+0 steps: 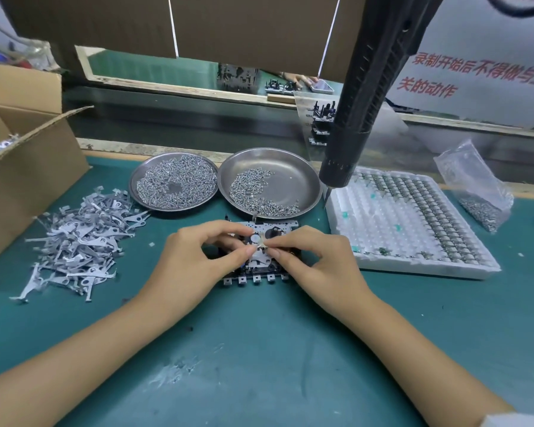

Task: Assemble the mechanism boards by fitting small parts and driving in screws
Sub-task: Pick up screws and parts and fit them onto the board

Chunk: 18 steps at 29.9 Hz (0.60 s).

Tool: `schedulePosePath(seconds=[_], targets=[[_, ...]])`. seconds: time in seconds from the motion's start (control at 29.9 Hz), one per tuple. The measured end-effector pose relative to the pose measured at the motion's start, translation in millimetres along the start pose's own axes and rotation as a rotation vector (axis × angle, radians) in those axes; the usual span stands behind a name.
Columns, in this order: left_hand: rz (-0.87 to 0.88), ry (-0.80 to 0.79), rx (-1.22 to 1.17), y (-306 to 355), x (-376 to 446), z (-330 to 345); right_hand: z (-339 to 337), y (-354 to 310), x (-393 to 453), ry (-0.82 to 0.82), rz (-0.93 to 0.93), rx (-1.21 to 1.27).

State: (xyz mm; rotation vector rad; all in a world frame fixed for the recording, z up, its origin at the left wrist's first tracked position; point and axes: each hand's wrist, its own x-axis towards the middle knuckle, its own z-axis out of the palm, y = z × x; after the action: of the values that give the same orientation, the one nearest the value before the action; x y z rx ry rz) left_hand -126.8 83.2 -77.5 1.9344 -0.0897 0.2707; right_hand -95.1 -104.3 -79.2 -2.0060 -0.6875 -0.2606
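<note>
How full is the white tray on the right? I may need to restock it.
Partly full. The white tray has parts filling the pockets of its right and far rows, while most left pockets look empty except for a few stray green pieces.

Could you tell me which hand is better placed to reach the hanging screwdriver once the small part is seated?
The right hand, probably: the screwdriver hangs above its side of the board.

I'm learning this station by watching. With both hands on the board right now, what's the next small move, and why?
Probably press the small part down into place on the mechanism board. Both the left hand and the right hand pinch it over the board, and the screwdriver hangs untouched, so seating likely precedes screwing.
</note>
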Motion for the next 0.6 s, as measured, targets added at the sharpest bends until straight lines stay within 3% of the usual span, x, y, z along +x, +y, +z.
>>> schedulePosePath(seconds=[0.2, 0.37, 0.6], targets=[[0.013, -0.004, 0.021, 2.3, -1.0, 1.5, -5.8, 3.5, -1.2, -0.116, -0.208, -0.193], [0.022, -0.031, 0.018, 6.4, -3.6, 1.4, -5.3, 3.8, -2.1, -0.090, -0.242, -0.208], [-0.004, -0.034, 0.022, 7.0, -2.3, 2.0, -6.7, 5.3, -3.9, -0.117, -0.491, -0.399]])
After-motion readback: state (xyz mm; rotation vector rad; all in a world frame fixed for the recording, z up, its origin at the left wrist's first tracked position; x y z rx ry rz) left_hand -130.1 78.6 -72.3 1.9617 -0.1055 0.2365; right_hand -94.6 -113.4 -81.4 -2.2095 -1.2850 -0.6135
